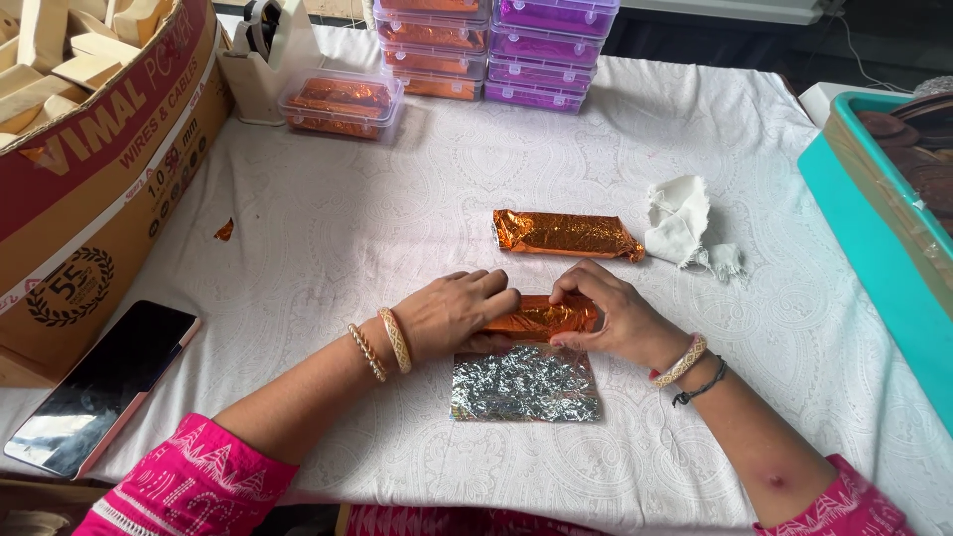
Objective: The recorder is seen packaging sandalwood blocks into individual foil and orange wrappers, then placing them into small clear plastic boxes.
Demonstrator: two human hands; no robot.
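My left hand (pixel 452 313) and my right hand (pixel 606 313) both press on a bar partly rolled in orange foil (pixel 541 316) at the table's middle. The foil sheet's silver underside (pixel 526 385) lies spread flat toward me, below the roll. Fingertips of both hands meet on top of the roll. A finished orange-foil-wrapped bar (pixel 566 235) lies just beyond my hands.
A crumpled white cloth (pixel 685 226) lies right of the wrapped bar. Stacked clear boxes, orange (pixel 432 45) and purple (pixel 551 50), stand at the back, with one box (pixel 342 102) and a tape dispenser (pixel 268 55) left. A cardboard carton (pixel 89 169), a phone (pixel 99 387), a teal tray (pixel 884 199).
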